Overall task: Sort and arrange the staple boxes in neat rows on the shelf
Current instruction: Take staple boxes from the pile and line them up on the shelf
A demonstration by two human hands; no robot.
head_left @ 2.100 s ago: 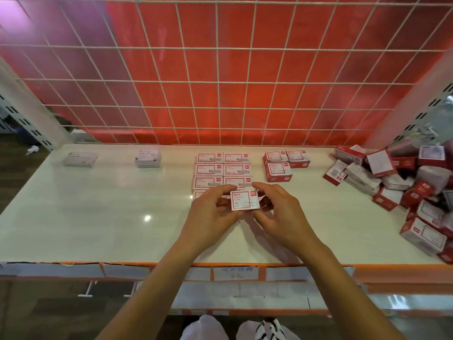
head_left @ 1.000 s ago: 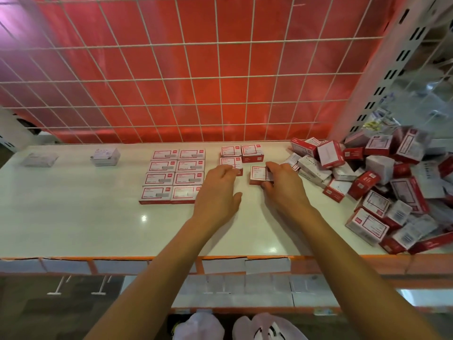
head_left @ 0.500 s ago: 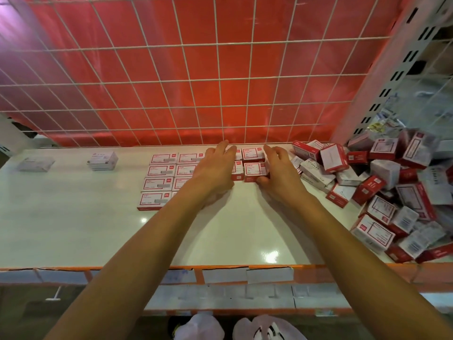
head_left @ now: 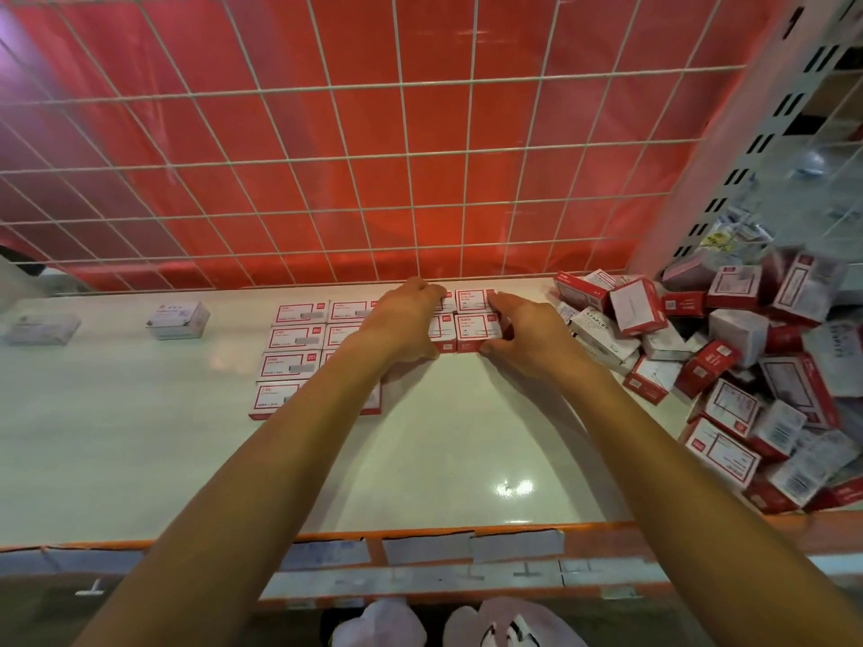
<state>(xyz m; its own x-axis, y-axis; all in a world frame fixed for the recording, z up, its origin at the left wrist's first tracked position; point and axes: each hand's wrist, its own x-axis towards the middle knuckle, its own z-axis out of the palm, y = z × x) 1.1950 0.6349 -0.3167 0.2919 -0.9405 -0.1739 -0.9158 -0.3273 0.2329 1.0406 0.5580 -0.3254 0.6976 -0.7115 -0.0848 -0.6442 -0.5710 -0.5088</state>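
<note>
Our left hand and right hand cup a four-box block between them on the shelf, fingers along its sides and thumbs hooked at its near edge. Left of the left hand lie tidy rows. Right of the right hand sits a jumbled pile. Beyond our fingertips stands wire mesh.

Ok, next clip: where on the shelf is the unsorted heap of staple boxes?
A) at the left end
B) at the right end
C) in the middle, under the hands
B: the jumbled pile lies at the right end of the shelf, right of the small block that the left hand and right hand hold.
</note>
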